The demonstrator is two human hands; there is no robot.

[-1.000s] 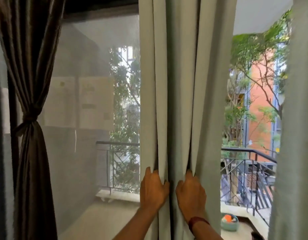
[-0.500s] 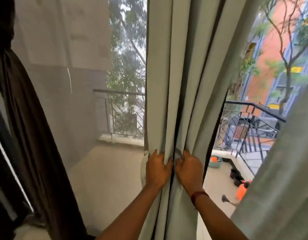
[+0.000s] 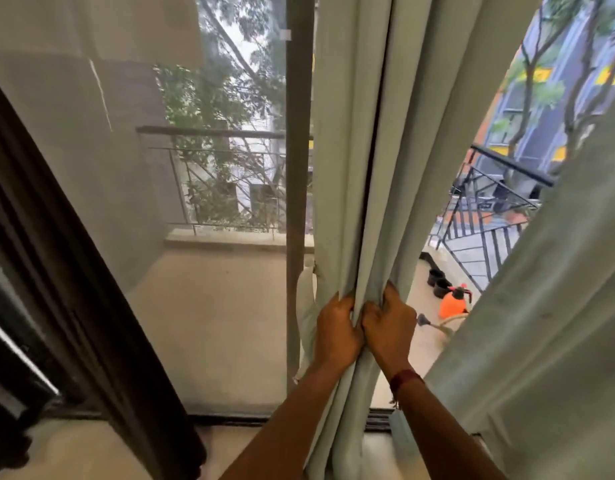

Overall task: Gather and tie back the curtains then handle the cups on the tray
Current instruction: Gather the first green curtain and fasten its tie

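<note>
The left hand (image 3: 337, 332) and right hand (image 3: 389, 327), knuckles touching, each clench folds of the pale green curtain (image 3: 354, 168) just right of the window post (image 3: 298, 188); I'd squeeze every pleat into one tight bundle against that post before tying; cups and tray are out of view.
</note>
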